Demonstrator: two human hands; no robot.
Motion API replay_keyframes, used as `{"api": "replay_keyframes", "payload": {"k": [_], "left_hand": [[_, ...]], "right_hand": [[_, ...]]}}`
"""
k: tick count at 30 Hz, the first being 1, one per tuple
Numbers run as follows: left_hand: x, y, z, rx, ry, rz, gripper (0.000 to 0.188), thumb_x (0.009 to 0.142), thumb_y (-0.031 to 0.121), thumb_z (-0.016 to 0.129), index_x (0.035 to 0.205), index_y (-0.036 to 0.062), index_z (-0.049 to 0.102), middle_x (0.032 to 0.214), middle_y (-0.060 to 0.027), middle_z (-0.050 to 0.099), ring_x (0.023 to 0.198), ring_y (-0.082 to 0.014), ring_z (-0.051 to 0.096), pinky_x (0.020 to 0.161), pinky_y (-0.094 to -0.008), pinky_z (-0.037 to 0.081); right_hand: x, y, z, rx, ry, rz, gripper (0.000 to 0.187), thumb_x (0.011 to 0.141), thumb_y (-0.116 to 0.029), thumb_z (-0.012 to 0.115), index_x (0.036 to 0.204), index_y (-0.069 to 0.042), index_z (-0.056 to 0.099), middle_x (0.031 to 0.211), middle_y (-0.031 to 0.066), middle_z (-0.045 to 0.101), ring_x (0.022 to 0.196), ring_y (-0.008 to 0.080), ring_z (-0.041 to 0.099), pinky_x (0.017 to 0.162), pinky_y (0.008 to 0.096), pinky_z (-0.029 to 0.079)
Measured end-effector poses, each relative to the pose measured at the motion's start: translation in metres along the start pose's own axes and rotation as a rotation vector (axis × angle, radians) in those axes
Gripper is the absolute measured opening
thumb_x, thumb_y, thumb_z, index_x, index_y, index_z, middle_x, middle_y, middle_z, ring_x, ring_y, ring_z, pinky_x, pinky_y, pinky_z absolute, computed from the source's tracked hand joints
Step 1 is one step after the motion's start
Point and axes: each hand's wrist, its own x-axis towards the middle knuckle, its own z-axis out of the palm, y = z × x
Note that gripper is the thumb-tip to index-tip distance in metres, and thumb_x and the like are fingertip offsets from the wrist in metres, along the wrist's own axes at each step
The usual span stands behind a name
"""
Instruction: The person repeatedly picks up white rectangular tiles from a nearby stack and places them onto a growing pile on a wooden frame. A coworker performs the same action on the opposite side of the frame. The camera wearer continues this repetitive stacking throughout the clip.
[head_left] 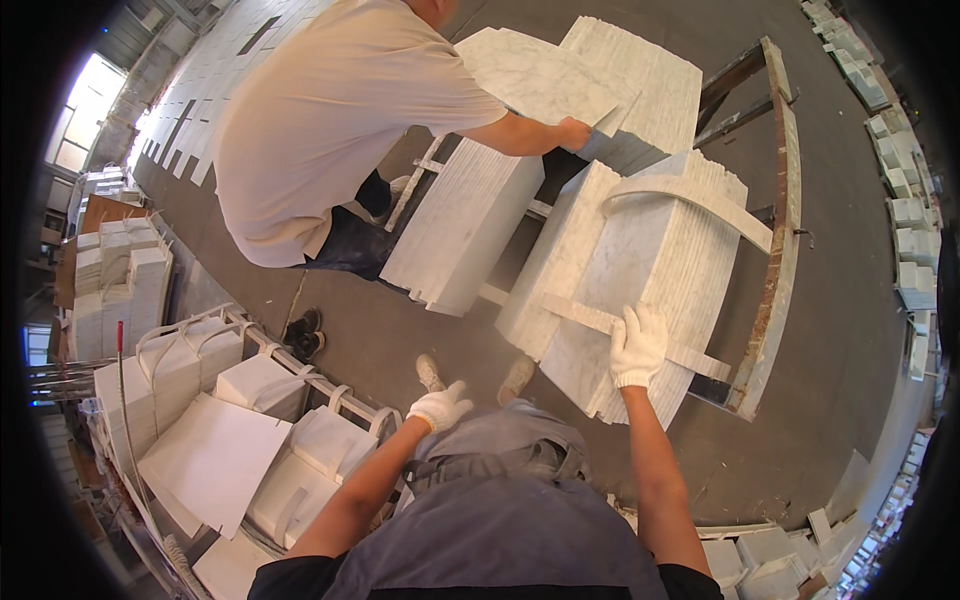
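Grey apron (490,530) | right grip (638,345) at strap (580,313) | wide floor (850,330) past rack edge (787,230)

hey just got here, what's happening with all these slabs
The person wearing the camera has a gloved right hand on a pale strap across a stack of white marble slabs. The gloved left hand is in front of the body, with nothing visible in it. Opposite, a co-worker bends over, one hand at the edge of a broad marble slab. A rusty metal frame stands beside the stacks.
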Motion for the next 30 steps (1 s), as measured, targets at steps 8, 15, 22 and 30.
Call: {"api": "replay_keyframes", "payload": {"k": [8,15,22,30], "left_hand": [[0.027,-0.006,-0.006,-0.114,0.178,-0.046,0.075,0.106,0.056,0.053,0.168,0.0144,0.041,0.149,-0.0319,0.064,0.141,-0.0483,0.060,0.116,-0.0534,0.048],[0.045,-0.018,0.024,-0.014,0.186,0.171,0.075,0.106,0.055,0.052,0.168,0.0142,0.040,0.149,-0.0307,0.065,0.140,-0.0479,0.061,0.116,-0.0534,0.047],[0.025,0.000,0.019,-0.099,0.094,0.014,0.076,0.106,0.054,0.054,0.168,0.0133,0.039,0.149,-0.0310,0.064,0.140,-0.0476,0.060,0.117,-0.0529,0.047],[0.030,-0.012,0.019,-0.130,0.150,0.050,0.075,0.106,0.052,0.055,0.166,0.0085,0.042,0.152,-0.0301,0.063,0.143,-0.0459,0.058,0.119,-0.0501,0.045]], "right_hand": [[0.003,-0.001,-0.003,0.027,0.008,-0.006,0.025,0.089,-0.018,0.074,0.112,-0.007,0.075,0.120,0.0164,0.071,0.118,0.0415,0.064,0.108,0.0559,0.050],[0.003,0.001,-0.003,0.036,0.031,-0.008,0.025,0.088,-0.018,0.075,0.110,-0.006,0.075,0.118,0.0163,0.071,0.116,0.0415,0.064,0.107,0.0550,0.051],[-0.001,0.002,0.000,0.006,0.012,0.017,0.026,0.091,-0.021,0.075,0.112,-0.006,0.076,0.119,0.0161,0.071,0.119,0.0414,0.064,0.111,0.0551,0.049],[0.001,0.003,0.001,-0.013,0.006,-0.006,0.026,0.093,-0.023,0.072,0.112,-0.006,0.075,0.119,0.0161,0.072,0.119,0.0414,0.065,0.107,0.0551,0.050]]}}
